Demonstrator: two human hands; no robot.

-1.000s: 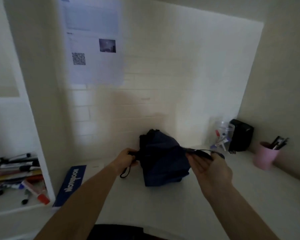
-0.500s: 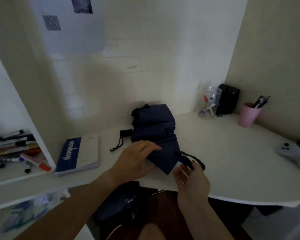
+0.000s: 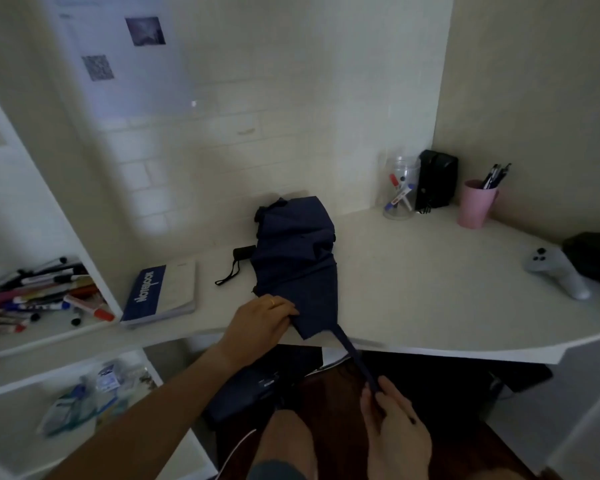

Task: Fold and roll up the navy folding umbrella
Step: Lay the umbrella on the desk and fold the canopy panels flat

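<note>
The navy folding umbrella (image 3: 297, 252) lies collapsed on the white desk (image 3: 430, 289), its cloth loose and its near end at the desk's front edge. Its black handle (image 3: 244, 253) with a wrist loop sticks out at the left. My left hand (image 3: 260, 323) rests on the near left corner of the cloth, fingers curled at its edge. My right hand (image 3: 392, 424), below the desk edge, pinches the end of the umbrella's closing strap (image 3: 355, 358), which is stretched taut from the cloth toward me.
A blue notebook (image 3: 161, 292) lies left of the umbrella. Markers fill the left shelf (image 3: 39, 299). At the back right stand a clear jar (image 3: 399, 188), a black box (image 3: 436, 180) and a pink pen cup (image 3: 476, 202). A grey controller (image 3: 555, 271) lies far right. A dark bag (image 3: 257, 386) sits under the desk.
The umbrella came down from the air onto the desk. My right hand has drawn the strap out toward me, below the desk edge. My left hand stays on the cloth's near corner.
</note>
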